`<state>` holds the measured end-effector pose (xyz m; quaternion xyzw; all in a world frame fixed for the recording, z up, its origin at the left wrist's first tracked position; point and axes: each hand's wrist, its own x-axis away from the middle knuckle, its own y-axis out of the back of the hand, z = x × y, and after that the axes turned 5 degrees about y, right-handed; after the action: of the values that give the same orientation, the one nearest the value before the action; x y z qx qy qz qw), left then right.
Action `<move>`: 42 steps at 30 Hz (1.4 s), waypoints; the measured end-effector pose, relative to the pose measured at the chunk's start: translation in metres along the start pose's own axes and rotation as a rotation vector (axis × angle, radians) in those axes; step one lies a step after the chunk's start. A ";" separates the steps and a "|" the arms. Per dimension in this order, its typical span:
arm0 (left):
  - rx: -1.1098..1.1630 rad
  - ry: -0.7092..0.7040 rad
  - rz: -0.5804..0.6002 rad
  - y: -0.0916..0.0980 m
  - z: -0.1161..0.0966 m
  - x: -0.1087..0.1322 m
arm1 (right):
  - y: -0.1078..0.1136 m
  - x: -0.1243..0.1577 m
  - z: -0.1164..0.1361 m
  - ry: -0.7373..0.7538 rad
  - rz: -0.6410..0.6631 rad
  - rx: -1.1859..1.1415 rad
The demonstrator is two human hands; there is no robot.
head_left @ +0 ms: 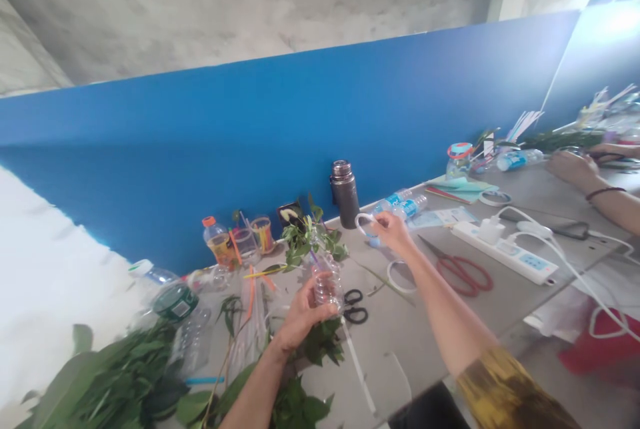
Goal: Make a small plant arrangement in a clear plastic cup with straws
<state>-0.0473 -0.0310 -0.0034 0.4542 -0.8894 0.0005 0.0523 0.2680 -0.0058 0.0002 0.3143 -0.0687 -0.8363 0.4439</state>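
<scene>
My left hand (303,316) is closed around a clear ribbed plastic bottle (329,286), held up above the table. Green leafy sprigs (315,237) show at the top of the bottle, with a purple straw among them. Up and to the right, my right hand (393,232) pinches a white ring (362,218) that looks like a roll of tape, apart from the bottle. Black-handled scissors (355,308) lie just right of the bottle. Below my right forearm, another white ring (401,276) rests on the table.
A dark flask (345,196) stands by the blue partition (280,136). Red-handled scissors (465,274) and a white power strip (505,254) lie to the right. Leaves (115,376), plastic bottles and straws crowd the left. At far right another person's hand (573,168) is over the table.
</scene>
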 end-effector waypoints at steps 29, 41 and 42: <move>0.456 -0.103 -0.007 -0.007 -0.012 0.002 | -0.026 0.052 0.077 0.601 0.247 -0.234; 0.440 -0.109 -0.111 -0.013 -0.013 0.004 | -0.021 0.061 0.088 0.642 0.334 -0.218; 0.421 -0.120 -0.120 -0.014 -0.013 0.005 | -0.021 0.062 0.088 0.656 0.338 -0.196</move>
<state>-0.0374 -0.0431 0.0097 0.5066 -0.8424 0.1561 -0.0968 0.1761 -0.0562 0.0333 0.5055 0.1067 -0.6090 0.6019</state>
